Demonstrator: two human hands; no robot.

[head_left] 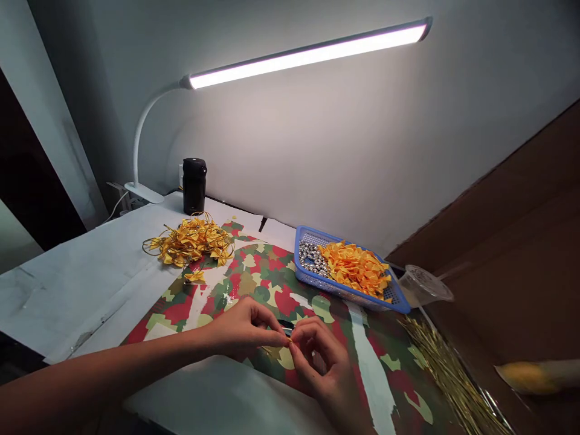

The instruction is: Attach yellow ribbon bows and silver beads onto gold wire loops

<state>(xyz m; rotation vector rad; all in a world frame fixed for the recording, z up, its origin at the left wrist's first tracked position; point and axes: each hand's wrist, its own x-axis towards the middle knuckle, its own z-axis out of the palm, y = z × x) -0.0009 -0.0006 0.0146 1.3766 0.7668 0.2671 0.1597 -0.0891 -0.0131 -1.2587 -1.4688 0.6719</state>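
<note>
My left hand (242,329) and my right hand (319,359) meet over the camouflage-patterned mat (389,362) near the table's front. Both pinch a tiny yellow piece (289,342) between their fingertips; it is too small to name. A dark small object (286,325) lies just behind the fingers. A blue basket (302,275) behind the hands holds orange ribbon bows (356,266) and silver beads (312,257). A heap of gold ribbon pieces with loops (193,240) lies to the back left.
A bundle of thin gold wires (448,374) lies at the right front. A clear plastic cup (423,284) lies on its side beside the basket. A black cylinder (194,185) and a clamped white desk lamp (308,55) stand at the back. A brown panel rises on the right.
</note>
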